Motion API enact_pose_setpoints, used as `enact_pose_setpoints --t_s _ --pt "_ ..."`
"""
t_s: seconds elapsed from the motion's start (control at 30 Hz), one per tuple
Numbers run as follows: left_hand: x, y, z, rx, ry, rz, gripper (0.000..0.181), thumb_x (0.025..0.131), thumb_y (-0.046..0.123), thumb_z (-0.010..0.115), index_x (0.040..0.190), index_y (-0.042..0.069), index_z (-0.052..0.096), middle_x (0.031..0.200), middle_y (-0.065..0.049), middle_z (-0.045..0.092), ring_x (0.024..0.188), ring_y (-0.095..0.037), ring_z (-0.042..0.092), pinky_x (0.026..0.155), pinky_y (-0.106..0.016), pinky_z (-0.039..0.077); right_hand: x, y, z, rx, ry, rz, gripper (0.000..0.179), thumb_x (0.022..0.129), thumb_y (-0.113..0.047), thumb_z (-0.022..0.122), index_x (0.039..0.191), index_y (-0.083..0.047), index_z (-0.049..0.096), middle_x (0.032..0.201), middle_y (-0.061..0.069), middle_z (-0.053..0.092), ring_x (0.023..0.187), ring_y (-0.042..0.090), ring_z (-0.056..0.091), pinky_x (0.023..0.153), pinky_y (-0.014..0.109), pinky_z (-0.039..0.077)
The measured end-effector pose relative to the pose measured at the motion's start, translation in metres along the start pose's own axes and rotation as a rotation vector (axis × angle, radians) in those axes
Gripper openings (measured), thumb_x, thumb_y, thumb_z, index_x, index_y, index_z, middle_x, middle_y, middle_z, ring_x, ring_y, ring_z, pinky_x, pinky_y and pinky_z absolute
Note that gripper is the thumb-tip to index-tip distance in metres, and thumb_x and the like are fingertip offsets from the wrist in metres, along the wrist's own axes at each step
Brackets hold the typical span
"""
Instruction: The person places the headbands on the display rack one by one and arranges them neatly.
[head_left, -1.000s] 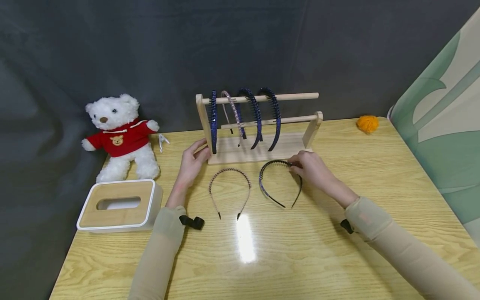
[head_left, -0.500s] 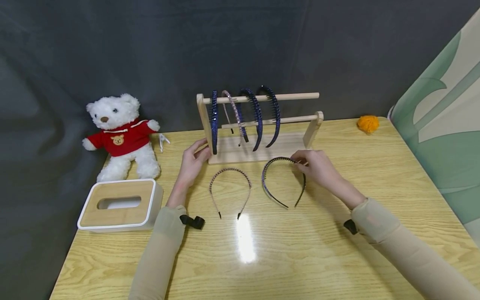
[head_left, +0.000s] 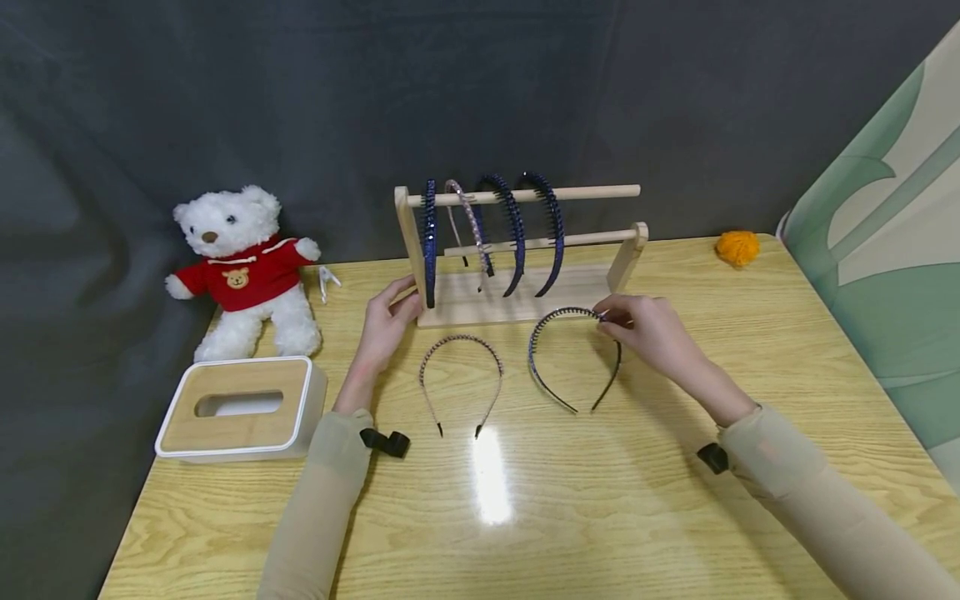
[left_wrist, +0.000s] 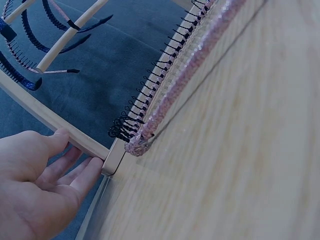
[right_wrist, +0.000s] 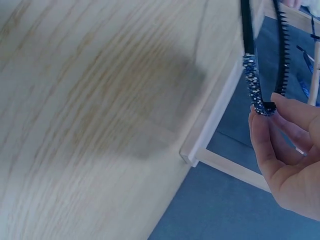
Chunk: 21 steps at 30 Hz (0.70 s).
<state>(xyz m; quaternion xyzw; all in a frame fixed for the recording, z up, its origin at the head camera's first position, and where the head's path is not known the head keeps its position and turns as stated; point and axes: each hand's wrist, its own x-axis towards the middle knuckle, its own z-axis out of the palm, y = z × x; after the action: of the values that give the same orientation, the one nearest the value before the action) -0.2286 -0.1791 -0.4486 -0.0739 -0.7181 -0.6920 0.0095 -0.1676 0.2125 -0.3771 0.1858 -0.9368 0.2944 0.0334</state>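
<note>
My left hand (head_left: 381, 335) holds the left end of a wooden headband rack (head_left: 495, 312), its thumb and fingers about the foot of the upright post in the left wrist view. Between thumb and fingertips, my right hand (head_left: 652, 335) pinches a dark, glittery toothed headband (head_left: 558, 312) near the top of its curve. That headband stands tilted in front of the rack, its two ends toward me; the right wrist view shows its sparkling band (right_wrist: 252, 80) in the fingers. To its left, a pink beaded headband (head_left: 459, 337) lies on the table.
Several dark blue headbands (head_left: 556, 225) and a pink headband (head_left: 471, 218) hang on the rack's upper rod. A white teddy bear (head_left: 251, 290) in red, a tissue box (head_left: 180, 417) and a small white clip (head_left: 324, 282) are at left. An orange pompom (head_left: 738, 247) sits back right.
My right hand has moved a little right and toward the rack, bringing the dark headband along and tilting it up. My left hand stays at the rack's left end.
</note>
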Motion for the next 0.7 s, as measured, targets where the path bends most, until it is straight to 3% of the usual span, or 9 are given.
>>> enact_pose_setpoints --t_s 0.6,0.7 --pt "0.000 -0.002 -0.001 0.017 -0.008 0.008 0.042 0.111 -0.001 0.054 0.153 -0.006 0.053 0.156 -0.024 0.052 0.136 -0.041 0.059 0.110 -0.034 0.055 -0.015 -0.010 -0.014 0.045 0.125 -0.030 0.023 0.094 -0.003 0.084 0.112 0.007 0.077 0.092 0.016 0.078 0.083 0.035 0.077 0.074 0.051 0.067" --pt "0.000 -0.001 -0.001 0.016 -0.004 0.010 0.042 0.111 0.000 0.055 0.153 -0.005 0.053 0.156 -0.024 0.052 0.136 -0.041 0.059 0.110 -0.034 0.056 -0.017 -0.011 -0.017 0.055 0.149 -0.030 0.023 0.092 -0.003 0.085 0.112 0.007 0.077 0.090 0.015 0.078 0.080 0.033 0.077 0.072 0.046 0.068"
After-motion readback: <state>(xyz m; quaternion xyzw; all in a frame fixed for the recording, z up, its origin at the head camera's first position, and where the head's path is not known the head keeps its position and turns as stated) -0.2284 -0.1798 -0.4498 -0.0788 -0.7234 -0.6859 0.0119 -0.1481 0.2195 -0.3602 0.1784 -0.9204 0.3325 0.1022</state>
